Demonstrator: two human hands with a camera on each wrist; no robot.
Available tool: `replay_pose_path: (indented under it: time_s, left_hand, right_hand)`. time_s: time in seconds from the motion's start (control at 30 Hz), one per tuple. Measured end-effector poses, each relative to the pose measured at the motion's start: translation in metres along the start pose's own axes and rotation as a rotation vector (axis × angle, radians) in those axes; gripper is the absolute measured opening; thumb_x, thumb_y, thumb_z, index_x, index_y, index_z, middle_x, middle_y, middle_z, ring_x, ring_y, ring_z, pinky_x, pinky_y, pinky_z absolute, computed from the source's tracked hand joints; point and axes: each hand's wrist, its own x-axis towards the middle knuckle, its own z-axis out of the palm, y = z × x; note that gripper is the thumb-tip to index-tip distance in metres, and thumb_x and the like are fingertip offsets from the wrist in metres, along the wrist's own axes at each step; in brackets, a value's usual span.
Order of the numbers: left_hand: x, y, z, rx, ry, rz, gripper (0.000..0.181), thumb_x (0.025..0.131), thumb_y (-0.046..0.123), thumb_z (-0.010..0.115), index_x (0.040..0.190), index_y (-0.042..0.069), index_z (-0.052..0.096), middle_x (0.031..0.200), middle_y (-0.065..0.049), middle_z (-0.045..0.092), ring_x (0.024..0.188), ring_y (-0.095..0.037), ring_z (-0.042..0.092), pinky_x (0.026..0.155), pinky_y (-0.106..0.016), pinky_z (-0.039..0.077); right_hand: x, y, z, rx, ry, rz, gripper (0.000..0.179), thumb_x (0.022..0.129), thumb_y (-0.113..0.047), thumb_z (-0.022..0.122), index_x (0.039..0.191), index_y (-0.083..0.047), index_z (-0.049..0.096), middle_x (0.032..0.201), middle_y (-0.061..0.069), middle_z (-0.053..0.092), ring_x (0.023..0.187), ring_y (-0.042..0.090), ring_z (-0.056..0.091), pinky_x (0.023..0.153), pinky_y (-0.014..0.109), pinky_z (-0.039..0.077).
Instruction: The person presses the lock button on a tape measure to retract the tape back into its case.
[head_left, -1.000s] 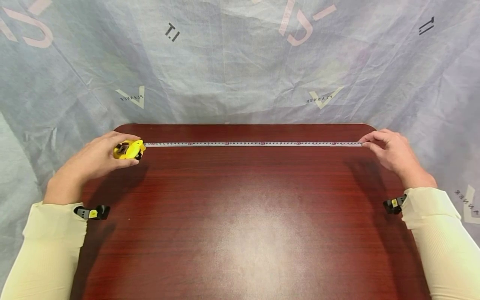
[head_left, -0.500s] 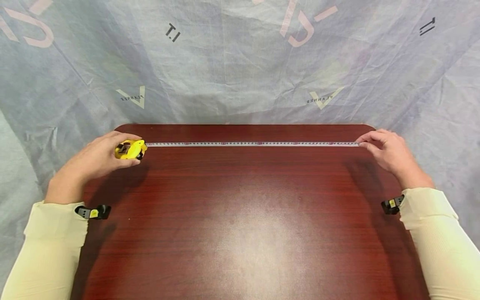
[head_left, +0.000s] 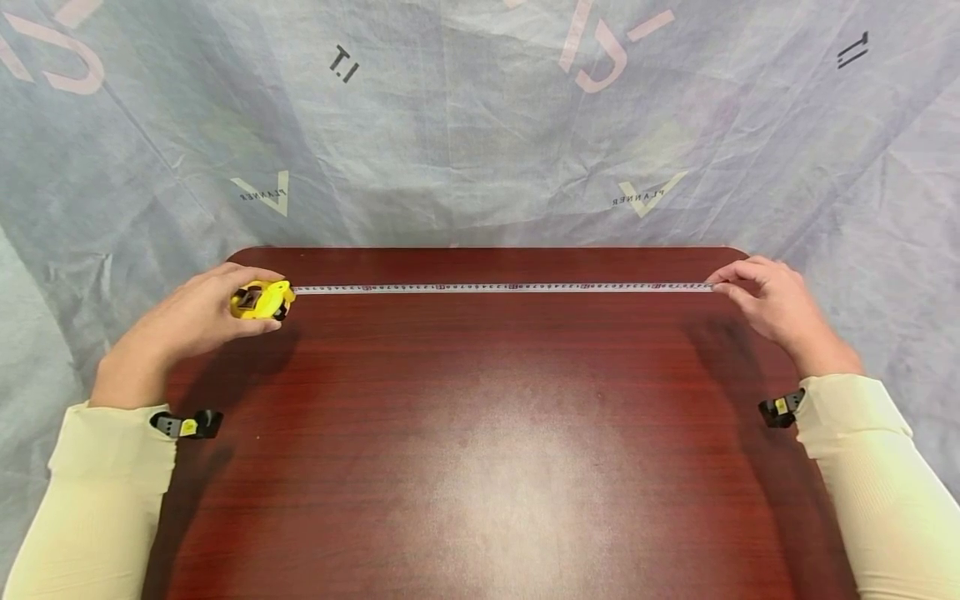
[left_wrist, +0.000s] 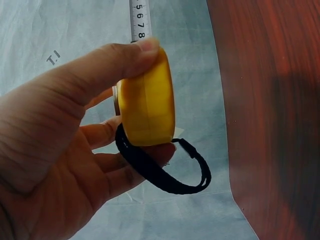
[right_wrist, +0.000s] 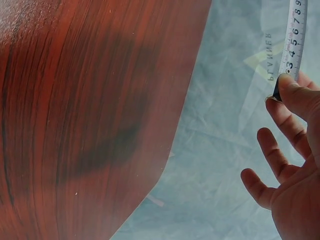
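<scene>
My left hand grips a yellow tape measure above the table's far left part. A black wrist strap loops from its case in the left wrist view. Out of the case runs the white blade, marked with black and red numbers, stretched straight across to the right. At the far right my right hand pinches the blade's end between thumb and index finger. The right wrist view shows the dark end hook at those fingertips, with the other fingers spread loosely below.
Beneath both hands lies a dark red wooden table with rounded far corners. Grey printed fabric hangs behind it and at both sides. A small black camera sits on each wrist, on the left cuff and the right cuff.
My right hand has moved slightly left with the blade's end, and the blade's numbers have shifted left, so the stretch outside the case is a little shorter. My left hand has barely moved.
</scene>
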Motion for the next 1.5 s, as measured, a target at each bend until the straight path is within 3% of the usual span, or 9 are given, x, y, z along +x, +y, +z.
replay_pose_path:
  time_s: [0.77,1.2,1.5]
  left_hand:
    - [0.002,0.001,-0.004,0.001,-0.017,0.023,0.06,0.087,0.023,0.085,0.14,0.014,0.059,0.13,-0.018,0.055,0.11,-0.035,0.052,0.09,-0.055,0.042]
    - [-0.008,0.011,0.0,-0.012,0.002,0.019,0.061,0.086,0.024,0.086,0.14,0.015,0.06,0.13,-0.016,0.056,0.11,-0.032,0.054,0.09,-0.053,0.041]
    - [-0.015,0.016,0.003,-0.007,0.036,0.035,0.059,0.085,0.023,0.087,0.138,0.016,0.062,0.127,-0.014,0.058,0.109,-0.03,0.054,0.089,-0.051,0.041]
  right_hand:
    - [0.007,-0.012,-0.001,0.013,-0.006,-0.031,0.016,0.089,0.005,0.077,0.098,-0.008,0.077,0.103,0.016,0.071,0.097,0.036,0.056,0.081,0.051,0.034]
    - [0.005,-0.01,-0.001,0.023,-0.023,-0.058,0.017,0.089,0.006,0.076,0.098,-0.009,0.077,0.103,0.015,0.071,0.096,0.034,0.056,0.083,0.051,0.033]
    - [0.004,-0.01,-0.001,0.057,-0.021,-0.071,0.019,0.088,0.008,0.076,0.096,-0.009,0.076,0.102,0.018,0.071,0.1,0.038,0.056,0.095,0.064,0.03]
